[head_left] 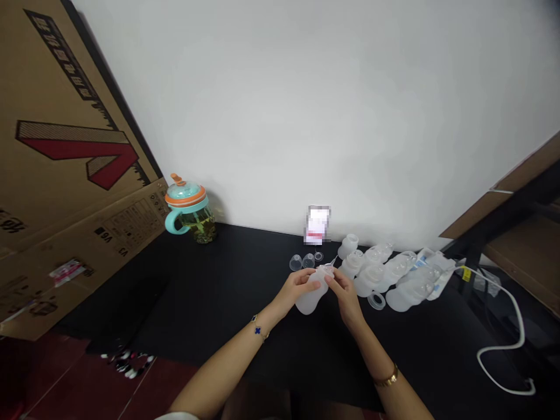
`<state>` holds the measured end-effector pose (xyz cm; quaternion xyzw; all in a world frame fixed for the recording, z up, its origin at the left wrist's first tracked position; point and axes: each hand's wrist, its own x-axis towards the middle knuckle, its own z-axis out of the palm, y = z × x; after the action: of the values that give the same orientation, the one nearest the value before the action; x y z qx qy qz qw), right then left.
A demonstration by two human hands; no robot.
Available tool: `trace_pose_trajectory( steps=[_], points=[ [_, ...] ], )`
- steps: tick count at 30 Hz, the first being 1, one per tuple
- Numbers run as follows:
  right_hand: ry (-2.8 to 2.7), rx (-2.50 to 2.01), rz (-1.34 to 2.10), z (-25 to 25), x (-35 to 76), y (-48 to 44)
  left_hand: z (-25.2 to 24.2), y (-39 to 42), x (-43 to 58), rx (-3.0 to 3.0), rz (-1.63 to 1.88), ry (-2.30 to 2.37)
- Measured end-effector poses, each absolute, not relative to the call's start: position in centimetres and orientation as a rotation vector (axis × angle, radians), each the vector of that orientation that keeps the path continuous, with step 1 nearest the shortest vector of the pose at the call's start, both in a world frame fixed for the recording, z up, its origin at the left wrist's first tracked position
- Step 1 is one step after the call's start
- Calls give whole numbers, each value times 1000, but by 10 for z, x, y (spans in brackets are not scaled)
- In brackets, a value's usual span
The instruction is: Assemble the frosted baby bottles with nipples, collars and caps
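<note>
Both my hands are on one frosted white baby bottle [308, 300], tilted above the black table with its neck pointing away from me. My left hand [298, 286] wraps the bottle's left side near the shoulder. On the other side, the fingers of my right hand [343, 291] close at the neck and collar. Small details at the bottle's mouth are hard to make out. Just beyond it lie two clear dome caps [296, 262] and a small ring [319, 256]. Several similar bottles [371, 277] stand or lie to the right, with a loose white collar ring [376, 300] in front.
A lit phone [317, 224], blurred, leans on the white wall. A turquoise and orange lidded mug [190, 210] with leaves in liquid stands at the back left, beside a large cardboard box [65, 192]. A white cable [520, 326] curls at the right of the black table [210, 291].
</note>
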<state>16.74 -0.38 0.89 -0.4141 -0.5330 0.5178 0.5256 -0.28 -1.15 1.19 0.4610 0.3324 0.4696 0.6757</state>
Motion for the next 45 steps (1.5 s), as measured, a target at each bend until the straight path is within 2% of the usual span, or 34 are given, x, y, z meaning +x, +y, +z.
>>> trace_pose_trajectory(
  steps=[8, 16, 30, 37, 45],
  points=[
    [-1246, -991, 1240, 6, 167, -2, 9, -11, 2, 1121, 1143, 789],
    [-1286, -1012, 1215, 6, 169, -3, 5, -15, 3, 1385, 1253, 1069],
    [-1302, -1065, 1148, 9, 167, -3, 13, -20, 4, 1437, 1287, 1134],
    [-1296, -1025, 1195, 9, 168, -5, 11, -12, -1, 1070, 1164, 739],
    [-1329, -935, 1311, 8, 168, -5, 12, -13, -5, 940, 1012, 595]
  ],
)
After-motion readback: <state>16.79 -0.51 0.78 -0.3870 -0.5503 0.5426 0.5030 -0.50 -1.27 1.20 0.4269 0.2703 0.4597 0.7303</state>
